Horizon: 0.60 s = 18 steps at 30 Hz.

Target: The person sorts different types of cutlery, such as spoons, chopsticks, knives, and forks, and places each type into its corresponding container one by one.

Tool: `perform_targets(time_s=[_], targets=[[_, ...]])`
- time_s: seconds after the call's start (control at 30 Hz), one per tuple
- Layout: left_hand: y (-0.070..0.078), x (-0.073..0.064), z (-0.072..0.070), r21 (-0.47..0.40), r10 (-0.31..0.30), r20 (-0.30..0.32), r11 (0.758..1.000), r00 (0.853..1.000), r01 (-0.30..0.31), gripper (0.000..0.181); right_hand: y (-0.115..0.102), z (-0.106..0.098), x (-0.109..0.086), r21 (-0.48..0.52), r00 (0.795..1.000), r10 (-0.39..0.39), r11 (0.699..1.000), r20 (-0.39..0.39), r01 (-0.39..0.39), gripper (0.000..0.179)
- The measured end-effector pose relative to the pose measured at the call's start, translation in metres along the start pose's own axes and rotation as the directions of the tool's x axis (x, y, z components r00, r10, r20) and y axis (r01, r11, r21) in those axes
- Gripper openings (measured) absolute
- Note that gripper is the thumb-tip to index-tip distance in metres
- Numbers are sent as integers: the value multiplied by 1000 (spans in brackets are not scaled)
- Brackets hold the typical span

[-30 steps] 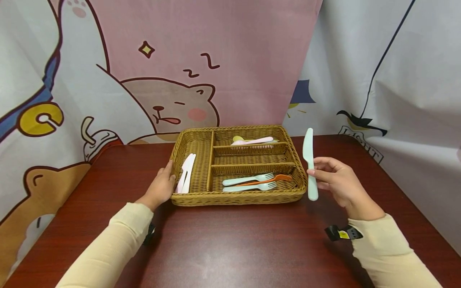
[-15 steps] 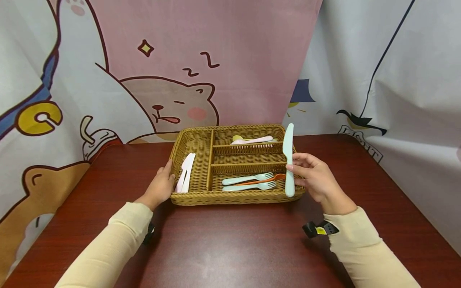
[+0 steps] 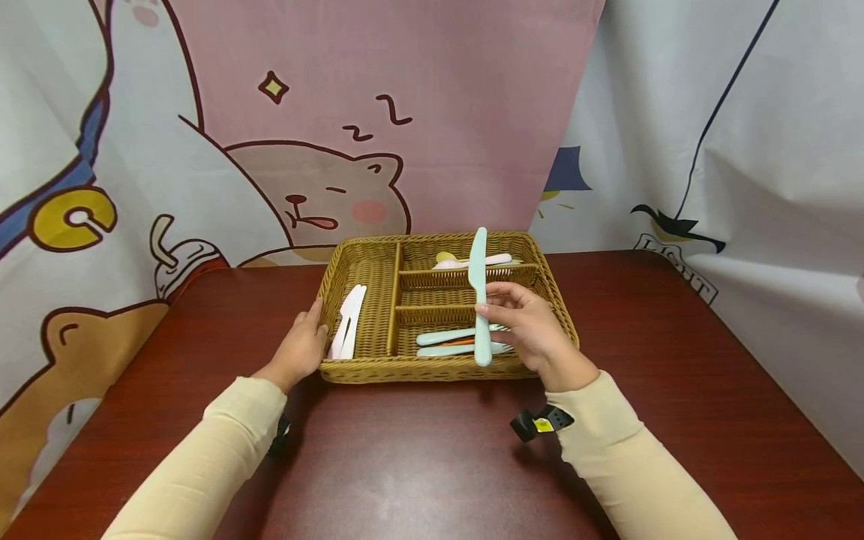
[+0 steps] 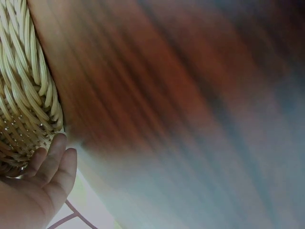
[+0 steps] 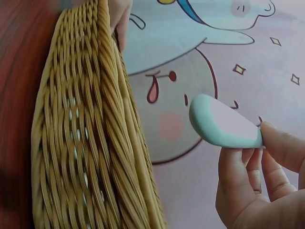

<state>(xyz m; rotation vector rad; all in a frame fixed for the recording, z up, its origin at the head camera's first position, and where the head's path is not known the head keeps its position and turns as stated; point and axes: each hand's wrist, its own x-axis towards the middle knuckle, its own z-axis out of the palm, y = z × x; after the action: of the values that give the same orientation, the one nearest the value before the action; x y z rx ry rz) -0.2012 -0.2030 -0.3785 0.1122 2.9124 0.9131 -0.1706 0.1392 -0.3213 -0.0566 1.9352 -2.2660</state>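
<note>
In the head view my right hand (image 3: 529, 326) pinches a pale mint table knife (image 3: 480, 300) by its handle, blade up. The knife is held over the front right compartment of a divided wicker basket (image 3: 445, 370). Seen from the right wrist, the rounded handle end sits between thumb and fingers. My left hand (image 3: 301, 349) rests against the basket's left side, its fingers (image 4: 57, 164) extended along the woven wall. White and pale pink knives (image 3: 352, 330) lie in the left compartment. Mint forks (image 3: 445, 337) and an orange one, partly behind the held knife, lie in the front right compartment.
The back right compartment holds a pink utensil (image 3: 498, 259) and a yellow spoon (image 3: 445, 257). A wooden divider (image 3: 394, 300) separates left from right. The basket stands on a dark red-brown table (image 3: 405, 465), with a printed cartoon curtain (image 3: 472, 112) behind it.
My right hand has carried the mint knife leftward, from beside the basket's right end to over its right compartments. The left hand and basket have stayed in place.
</note>
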Motion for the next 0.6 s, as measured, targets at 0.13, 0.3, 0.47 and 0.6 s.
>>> perform_targets(time_s=[0.13,0.3,0.47,0.6], targets=[[0,0,0,0,11,-7,1000,1000,-11,58,2,15,6,29,1000,18,999,13,-19,20],[1,1,-1,13,22,-5,1000,1000,-22,57,2,31,13,60,999,39,997,23,-40,23],[0,1,-1,16,14,-1,1000,1000,-14,58,1,51,20,64,997,73,995,13,-74,27],[0,0,0,12,11,2,1000,1000,-11,58,2,67,25,78,995,101,992,1,-100,31]])
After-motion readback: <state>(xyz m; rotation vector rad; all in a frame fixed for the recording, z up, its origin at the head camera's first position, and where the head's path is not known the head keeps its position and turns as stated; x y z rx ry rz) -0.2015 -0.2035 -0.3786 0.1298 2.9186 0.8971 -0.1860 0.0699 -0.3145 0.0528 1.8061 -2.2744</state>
